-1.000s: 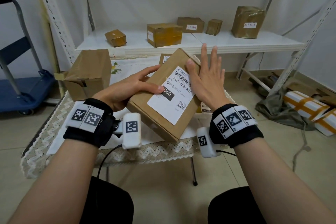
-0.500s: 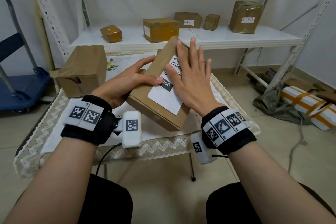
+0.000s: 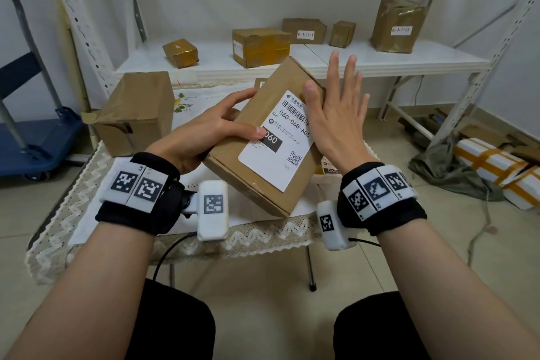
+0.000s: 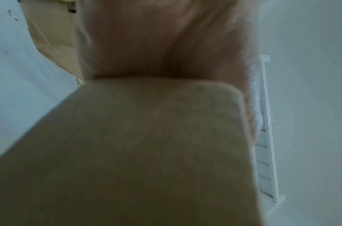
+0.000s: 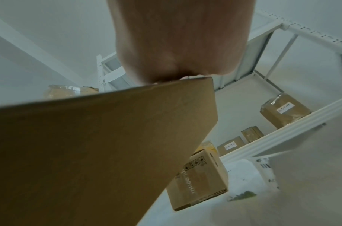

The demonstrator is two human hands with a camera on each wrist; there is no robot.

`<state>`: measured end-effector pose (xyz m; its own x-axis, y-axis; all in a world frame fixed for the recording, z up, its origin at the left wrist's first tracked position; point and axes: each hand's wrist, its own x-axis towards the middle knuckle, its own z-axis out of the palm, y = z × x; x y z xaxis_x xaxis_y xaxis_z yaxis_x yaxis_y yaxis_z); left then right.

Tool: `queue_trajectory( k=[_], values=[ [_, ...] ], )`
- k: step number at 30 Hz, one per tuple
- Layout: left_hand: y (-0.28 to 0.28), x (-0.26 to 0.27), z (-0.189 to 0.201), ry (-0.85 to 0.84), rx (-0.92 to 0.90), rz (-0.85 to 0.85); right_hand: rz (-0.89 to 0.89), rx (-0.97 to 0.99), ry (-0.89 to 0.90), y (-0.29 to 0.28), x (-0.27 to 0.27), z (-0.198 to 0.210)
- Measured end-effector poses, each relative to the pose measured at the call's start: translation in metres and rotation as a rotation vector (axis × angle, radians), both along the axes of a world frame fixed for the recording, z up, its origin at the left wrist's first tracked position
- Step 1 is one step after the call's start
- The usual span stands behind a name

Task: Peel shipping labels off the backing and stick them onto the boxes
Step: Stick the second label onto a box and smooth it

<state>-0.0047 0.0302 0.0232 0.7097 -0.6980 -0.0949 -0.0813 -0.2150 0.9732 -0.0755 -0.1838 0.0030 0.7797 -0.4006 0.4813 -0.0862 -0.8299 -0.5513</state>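
Observation:
A brown cardboard box [image 3: 257, 114] is held tilted above the small table, with a white shipping label [image 3: 280, 140] stuck on its upper face. My left hand [image 3: 216, 131] grips the box's left side, thumb on the label's black patch. My right hand [image 3: 333, 114] lies flat with straight, spread fingers along the label's right edge and the box's far right corner. Blurred close-ups fill both wrist views: the box [image 4: 146, 152] under my left palm, and the box [image 5: 98, 145] under my right palm.
A larger brown box [image 3: 137, 114] stands on the lace-covered table [image 3: 87, 231] at left. Another small box [image 5: 199, 178] sits behind the held one. A white shelf [image 3: 321, 64] carries several parcels. A blue cart [image 3: 38, 137] stands left; wrapped parcels [image 3: 496, 166] lie right on the floor.
My right hand slid from the middle of the label back out to its right edge. The box stays tilted in my left hand.

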Motion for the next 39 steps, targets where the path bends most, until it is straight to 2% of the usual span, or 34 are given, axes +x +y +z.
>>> queue_trajectory(
  k=[4, 10, 22, 27, 34, 39],
  values=[
    [-0.002, -0.001, 0.001, -0.025, -0.003, 0.052, 0.063, -0.127, -0.053, 0.02, -0.002, 0.002],
    [-0.005, -0.005, 0.001, -0.057, 0.004, 0.054, 0.141, -0.221, -0.011, 0.035, -0.002, -0.011],
    [-0.01, -0.016, 0.001, -0.09, 0.076, -0.043, 0.026, -0.101, -0.015, 0.017, 0.002, 0.002],
    [-0.01, -0.014, 0.002, -0.088, 0.081, -0.007, 0.052, 0.066, -0.084, 0.017, 0.001, 0.005],
    [-0.007, -0.01, 0.005, -0.103, 0.06, 0.055, 0.162, -0.161, -0.048, 0.04, -0.006, -0.003],
    [-0.009, -0.015, 0.006, -0.155, 0.085, 0.042, 0.12, -0.172, -0.049, 0.042, -0.003, -0.009]
  ],
)
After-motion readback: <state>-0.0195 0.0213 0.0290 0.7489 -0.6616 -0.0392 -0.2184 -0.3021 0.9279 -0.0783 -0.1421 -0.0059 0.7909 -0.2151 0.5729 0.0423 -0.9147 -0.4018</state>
